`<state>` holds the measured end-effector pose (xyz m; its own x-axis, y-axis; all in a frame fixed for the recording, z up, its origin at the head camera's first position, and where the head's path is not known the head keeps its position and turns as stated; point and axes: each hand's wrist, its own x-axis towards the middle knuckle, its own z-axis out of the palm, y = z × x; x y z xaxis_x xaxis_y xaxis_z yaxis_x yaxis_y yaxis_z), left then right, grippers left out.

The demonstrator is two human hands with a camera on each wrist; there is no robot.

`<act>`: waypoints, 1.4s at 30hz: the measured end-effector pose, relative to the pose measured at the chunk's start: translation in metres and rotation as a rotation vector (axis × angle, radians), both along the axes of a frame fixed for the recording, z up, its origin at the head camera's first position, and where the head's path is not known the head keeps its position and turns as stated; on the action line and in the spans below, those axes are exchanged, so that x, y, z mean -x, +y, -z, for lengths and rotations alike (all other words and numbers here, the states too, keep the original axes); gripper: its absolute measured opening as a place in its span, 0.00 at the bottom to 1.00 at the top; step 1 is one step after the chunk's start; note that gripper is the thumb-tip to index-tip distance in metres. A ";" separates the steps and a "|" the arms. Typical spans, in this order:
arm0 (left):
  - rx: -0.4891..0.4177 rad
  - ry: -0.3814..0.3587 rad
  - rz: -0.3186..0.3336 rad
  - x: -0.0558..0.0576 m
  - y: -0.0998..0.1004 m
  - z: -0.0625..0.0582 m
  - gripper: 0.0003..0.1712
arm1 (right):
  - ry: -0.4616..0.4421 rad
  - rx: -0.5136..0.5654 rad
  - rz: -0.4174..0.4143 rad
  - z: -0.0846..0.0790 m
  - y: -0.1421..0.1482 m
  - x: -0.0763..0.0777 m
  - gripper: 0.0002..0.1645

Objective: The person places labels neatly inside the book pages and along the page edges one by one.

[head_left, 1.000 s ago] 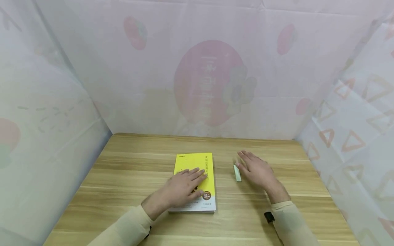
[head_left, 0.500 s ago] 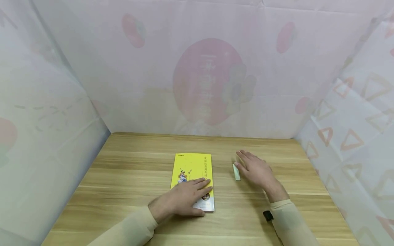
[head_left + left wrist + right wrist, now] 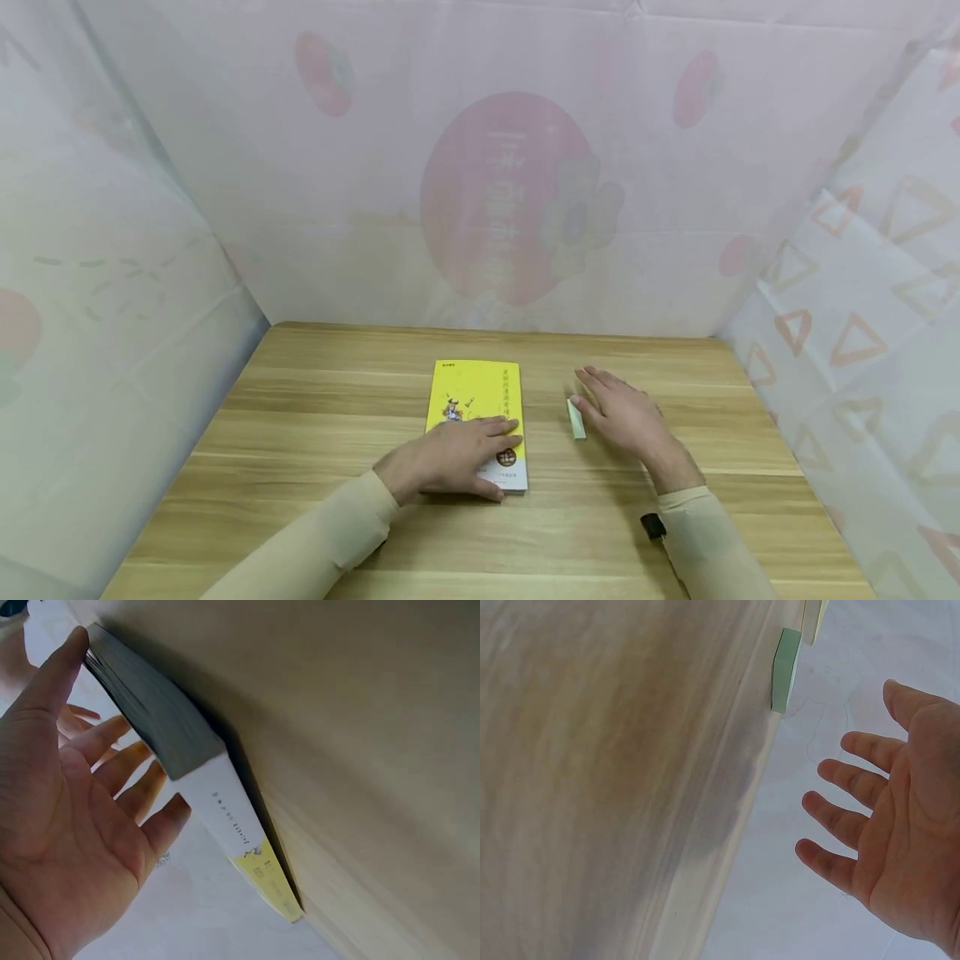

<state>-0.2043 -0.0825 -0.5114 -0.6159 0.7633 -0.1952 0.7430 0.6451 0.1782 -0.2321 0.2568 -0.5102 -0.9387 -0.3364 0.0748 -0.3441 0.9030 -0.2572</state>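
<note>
A yellow-and-white paperback book (image 3: 476, 383) lies flat on the table, cover up. My left hand (image 3: 461, 457) lies across its near end, fingers extended over the cover. In the left wrist view, the thumb (image 3: 73, 645) is at a corner of the page block (image 3: 161, 712), and the other fingers reach along the cover side without curling round it. To the right of the book rests a small pale green rectangular block (image 3: 577, 421). Beside it my right hand (image 3: 622, 417) hovers with fingers extended, holding nothing; the right wrist view shows its palm apart from the block (image 3: 784, 673).
The wood-grain table (image 3: 322, 450) is enclosed at the back and both sides by pale printed cloth (image 3: 360, 250). A black strap piece (image 3: 653, 526) shows at the right sleeve (image 3: 705, 533).
My left hand slid from the middle of the cover to the book's near end. The book then shifted away from me and slightly right. My right hand and the green block stayed put.
</note>
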 end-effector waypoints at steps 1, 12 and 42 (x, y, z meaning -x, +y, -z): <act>-0.001 -0.004 -0.001 0.004 0.001 0.000 0.53 | -0.001 0.001 0.001 0.000 0.000 0.000 0.39; -0.014 -0.075 -0.011 0.028 0.002 -0.001 0.52 | 0.001 0.000 0.001 0.001 0.000 -0.001 0.40; -0.010 0.112 0.105 0.015 0.011 -0.017 0.31 | -0.004 0.003 0.006 0.003 -0.003 -0.001 0.39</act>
<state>-0.2195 -0.0714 -0.4944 -0.5501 0.8261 -0.1221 0.8218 0.5615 0.0968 -0.2309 0.2536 -0.5137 -0.9409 -0.3309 0.0725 -0.3381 0.9041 -0.2613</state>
